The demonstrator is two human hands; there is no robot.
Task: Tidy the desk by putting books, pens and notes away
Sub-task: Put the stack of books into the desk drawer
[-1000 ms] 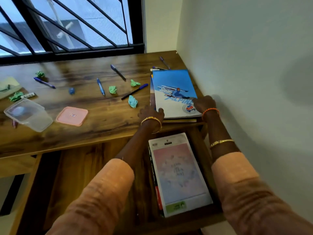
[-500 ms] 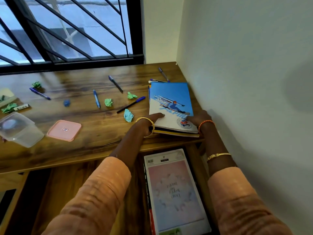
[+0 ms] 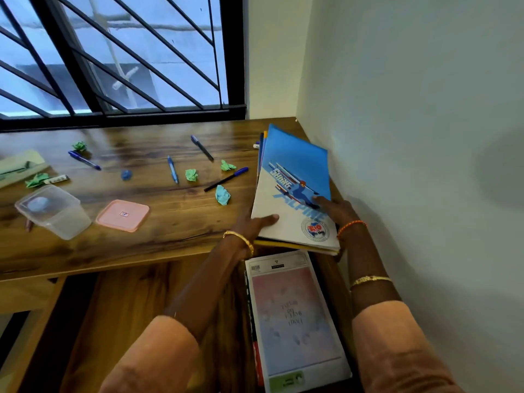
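Both hands, left (image 3: 252,225) and right (image 3: 337,211), fingers clamped on the book stack (image 3: 295,191), have tilted it off the tabletop (image 3: 170,222), apparently bound for the drawer (image 3: 329,268).

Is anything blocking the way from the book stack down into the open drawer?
Nothing visible. The book stack, held by the left hand and right hand, tilts over the desk edge above the drawer. A pink book already lies there, flat.
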